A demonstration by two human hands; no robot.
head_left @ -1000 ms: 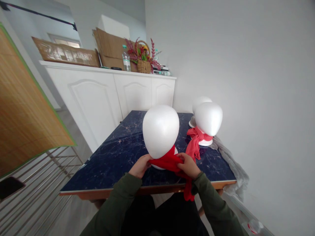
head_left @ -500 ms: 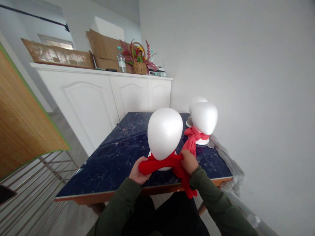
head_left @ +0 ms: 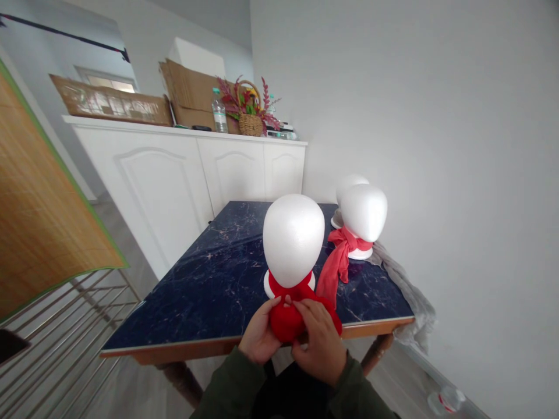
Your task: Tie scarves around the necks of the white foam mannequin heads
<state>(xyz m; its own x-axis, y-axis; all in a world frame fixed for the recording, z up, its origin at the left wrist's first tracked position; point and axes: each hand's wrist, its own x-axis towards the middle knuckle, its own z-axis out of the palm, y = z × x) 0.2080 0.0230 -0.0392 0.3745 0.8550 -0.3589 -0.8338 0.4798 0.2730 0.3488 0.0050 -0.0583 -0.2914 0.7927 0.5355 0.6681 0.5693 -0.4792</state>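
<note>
A white foam mannequin head (head_left: 293, 238) stands upright near the front edge of the dark blue marbled table (head_left: 196, 302). Around its neck lies a red scarf (head_left: 286, 323), its front part bunched between my hands. My left hand (head_left: 261, 334) grips the scarf from the left, thumb on top. From the right, my right hand (head_left: 321, 340) pinches the same bunch, its fingers bent over the cloth. Some fingertips are hidden in the folds. Behind to the right stands another mannequin head (head_left: 363, 212), a coral scarf (head_left: 336, 265) knotted at its neck.
A third mannequin head (head_left: 349, 181) stands partly hidden at the back, by the wall. Grey cloth (head_left: 404, 285) hangs over the table's right edge. A white cabinet (head_left: 161, 174) bears boxes, a bottle (head_left: 219, 112) and a flower basket (head_left: 250, 124). A metal rack (head_left: 87, 314) is at left.
Both hands have come closer together and lower, in front of the neck. The red scarf, earlier stretched sideways between them, is now gathered into a bunch.
</note>
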